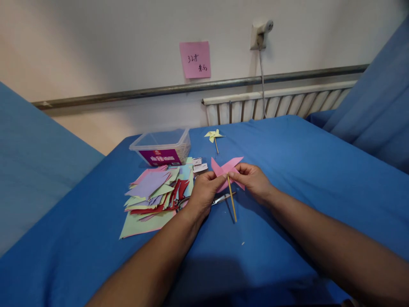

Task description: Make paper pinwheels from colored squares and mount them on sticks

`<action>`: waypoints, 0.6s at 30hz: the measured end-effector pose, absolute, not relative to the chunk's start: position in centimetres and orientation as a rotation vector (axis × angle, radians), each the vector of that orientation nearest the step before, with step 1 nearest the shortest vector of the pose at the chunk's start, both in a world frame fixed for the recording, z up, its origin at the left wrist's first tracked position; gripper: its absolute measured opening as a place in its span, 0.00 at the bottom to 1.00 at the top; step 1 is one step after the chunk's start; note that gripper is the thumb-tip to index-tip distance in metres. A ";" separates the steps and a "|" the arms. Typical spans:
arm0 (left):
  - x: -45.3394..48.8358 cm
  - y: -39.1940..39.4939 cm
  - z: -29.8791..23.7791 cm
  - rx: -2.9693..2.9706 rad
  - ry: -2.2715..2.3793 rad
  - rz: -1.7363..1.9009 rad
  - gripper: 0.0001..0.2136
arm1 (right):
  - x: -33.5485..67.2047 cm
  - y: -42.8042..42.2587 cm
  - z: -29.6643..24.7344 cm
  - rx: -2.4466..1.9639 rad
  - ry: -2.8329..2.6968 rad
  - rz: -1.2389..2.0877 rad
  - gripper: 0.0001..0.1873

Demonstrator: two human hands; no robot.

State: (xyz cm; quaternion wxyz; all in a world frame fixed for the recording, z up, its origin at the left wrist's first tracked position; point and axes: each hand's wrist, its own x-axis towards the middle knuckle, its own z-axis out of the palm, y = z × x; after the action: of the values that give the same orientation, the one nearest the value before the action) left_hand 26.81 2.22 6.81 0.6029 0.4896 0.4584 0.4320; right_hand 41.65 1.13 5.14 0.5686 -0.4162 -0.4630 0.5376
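A pink paper pinwheel [227, 167] is held up over the blue cloth between both hands. My left hand [204, 192] pinches its left side where the thin wooden stick [231, 199] meets the paper; the stick hangs down toward me. My right hand [252, 179] pinches the pinwheel's right side with closed fingers. Under the hands lie scissors [220, 198], partly hidden by my left hand. A finished yellow pinwheel [214, 136] on its stick lies farther back.
A pile of coloured paper squares [156, 192] lies left of my hands. Behind it stands a clear plastic box [162, 148] with a purple label. The blue-covered table [287, 162] meets a radiator [275, 104] and a wall with a pink note [195, 59].
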 end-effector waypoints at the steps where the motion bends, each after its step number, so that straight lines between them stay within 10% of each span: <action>1: 26.8 2.2 6.8 1.135 1.060 1.000 0.16 | 41.6 1.1 5.1 -0.980 -1.091 1.265 0.14; 18: 26.9 2.3 7.2 1.157 1.107 0.993 0.16 | 41.4 1.2 4.7 -0.975 -1.076 1.263 0.14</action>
State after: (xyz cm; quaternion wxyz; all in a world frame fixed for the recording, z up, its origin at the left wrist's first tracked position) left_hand 26.93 2.30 7.15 0.5880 0.4968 0.4754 0.4260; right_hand 41.43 1.19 4.74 0.5716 -0.4158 -0.4585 0.5386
